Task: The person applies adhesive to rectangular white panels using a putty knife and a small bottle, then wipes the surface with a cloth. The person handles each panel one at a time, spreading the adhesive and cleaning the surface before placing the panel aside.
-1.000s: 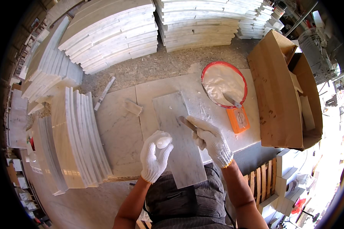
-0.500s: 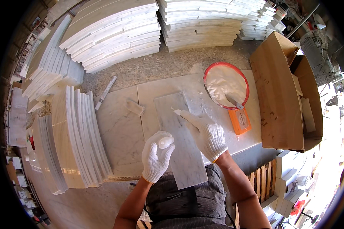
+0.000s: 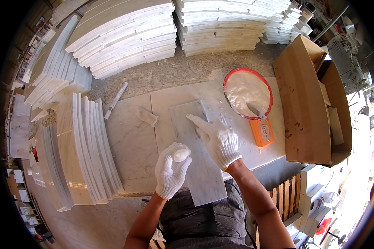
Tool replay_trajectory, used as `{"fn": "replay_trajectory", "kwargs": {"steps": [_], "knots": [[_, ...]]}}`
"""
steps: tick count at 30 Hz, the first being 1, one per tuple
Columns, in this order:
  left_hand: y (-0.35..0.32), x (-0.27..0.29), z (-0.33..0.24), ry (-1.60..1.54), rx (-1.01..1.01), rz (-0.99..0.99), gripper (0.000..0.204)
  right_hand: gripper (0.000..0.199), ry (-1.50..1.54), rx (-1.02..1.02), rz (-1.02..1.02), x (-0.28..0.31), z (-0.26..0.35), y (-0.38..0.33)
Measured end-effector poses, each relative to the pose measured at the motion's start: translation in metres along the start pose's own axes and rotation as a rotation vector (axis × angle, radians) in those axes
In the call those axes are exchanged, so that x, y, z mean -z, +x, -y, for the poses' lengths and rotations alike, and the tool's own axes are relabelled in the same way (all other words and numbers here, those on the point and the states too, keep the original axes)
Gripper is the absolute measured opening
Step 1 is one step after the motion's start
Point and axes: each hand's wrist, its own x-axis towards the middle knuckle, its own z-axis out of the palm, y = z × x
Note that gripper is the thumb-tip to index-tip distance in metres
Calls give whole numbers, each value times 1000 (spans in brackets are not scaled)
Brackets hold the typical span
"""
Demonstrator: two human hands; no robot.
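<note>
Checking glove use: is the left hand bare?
No, the left hand wears a white knit glove and grips a small white lump.

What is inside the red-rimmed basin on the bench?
The red-rimmed basin holds whitish paste, with a scraper-like tool leaning on its near rim. The tool's blade end sits in the paste; the basin's bottom is covered.

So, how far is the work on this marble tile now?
Done: the grey marble tile lies flat on the bench, and white paste is ready in the red-rimmed bowl, a spatula resting in it. In hand: the left hand holds a small white lump, and the right hand lies spread on the tile. Left: the many stacked tiles behind; whether they are treated cannot be told.
</note>
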Motion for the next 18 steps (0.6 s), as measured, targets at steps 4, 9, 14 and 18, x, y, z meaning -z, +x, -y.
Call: {"fn": "replay_trajectory", "kwargs": {"steps": [4, 9, 14, 18], "knots": [[0, -1, 0, -2, 5, -5, 31, 43, -12, 1, 45, 2, 1, -7], [2, 1, -3, 17, -18, -5, 31, 38, 27, 90, -72, -3, -3, 1], [2, -1, -2, 18, -33, -15, 30, 35, -133, 51, 15, -7, -5, -11], [2, 0, -1, 31, -15, -25, 30, 37, -140, -28, 81, 4, 8, -26]]}}
